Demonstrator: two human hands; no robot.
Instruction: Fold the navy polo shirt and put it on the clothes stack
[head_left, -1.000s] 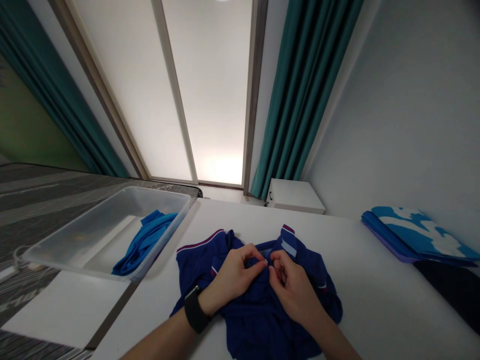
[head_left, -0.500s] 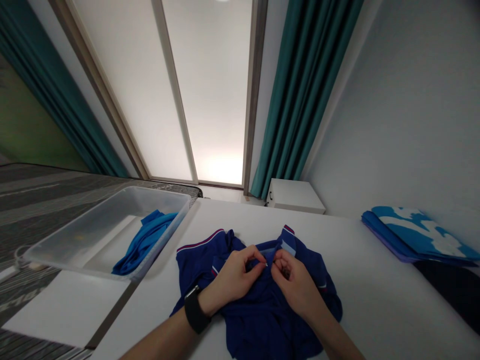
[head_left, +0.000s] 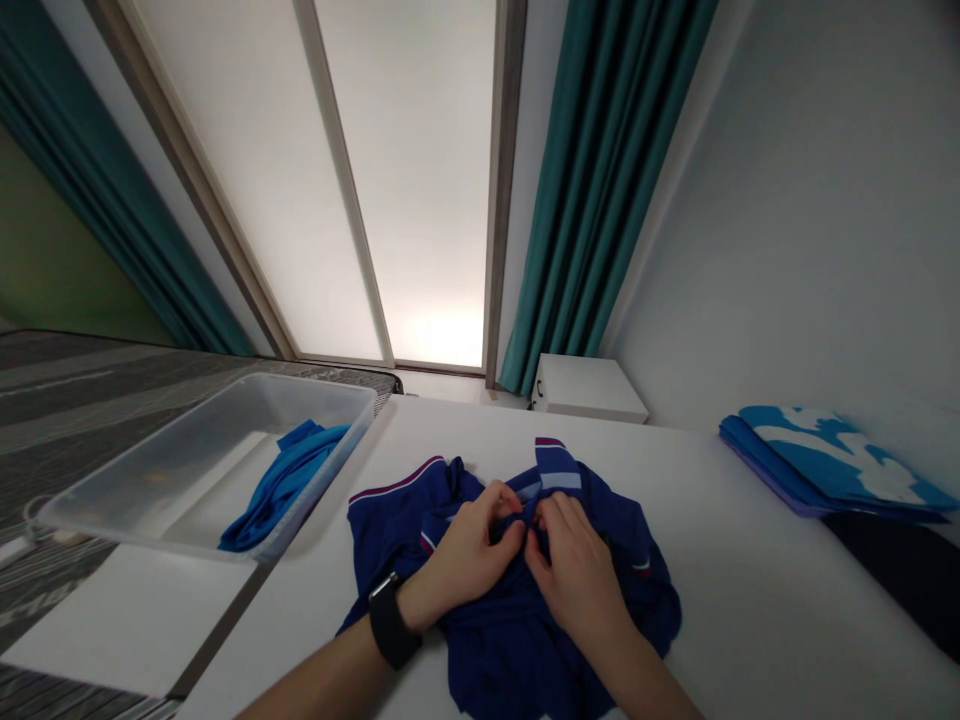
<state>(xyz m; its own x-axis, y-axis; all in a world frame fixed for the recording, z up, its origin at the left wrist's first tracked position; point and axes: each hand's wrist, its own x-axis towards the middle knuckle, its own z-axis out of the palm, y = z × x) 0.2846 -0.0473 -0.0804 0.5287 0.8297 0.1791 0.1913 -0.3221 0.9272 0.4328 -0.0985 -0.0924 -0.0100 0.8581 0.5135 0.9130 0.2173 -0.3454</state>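
A dark blue polo shirt (head_left: 517, 650) with red-and-white striped trim lies crumpled on the white table (head_left: 720, 600). Its collar (head_left: 559, 470) stands up at the far side, showing a lighter blue inner band. My left hand (head_left: 484, 540), with a black watch on the wrist, pinches the fabric near the neck opening. Right beside it, my right hand (head_left: 577, 560) is closed on the collar placket, its fingertips almost meeting the left ones. The bit of cloth between the fingertips is mostly hidden.
A clear plastic bin (head_left: 150, 470) holding a bright blue garment (head_left: 289, 485) stands at the left. Folded blue clothes with a white print (head_left: 840, 455) lie at the right, by a black cloth (head_left: 900, 570). A white cabinet (head_left: 589, 388) stands beyond the table.
My right hand has turned so its back faces up more, and its fingers have closed in toward the left hand. The collar tip has shifted left and stands more upright.
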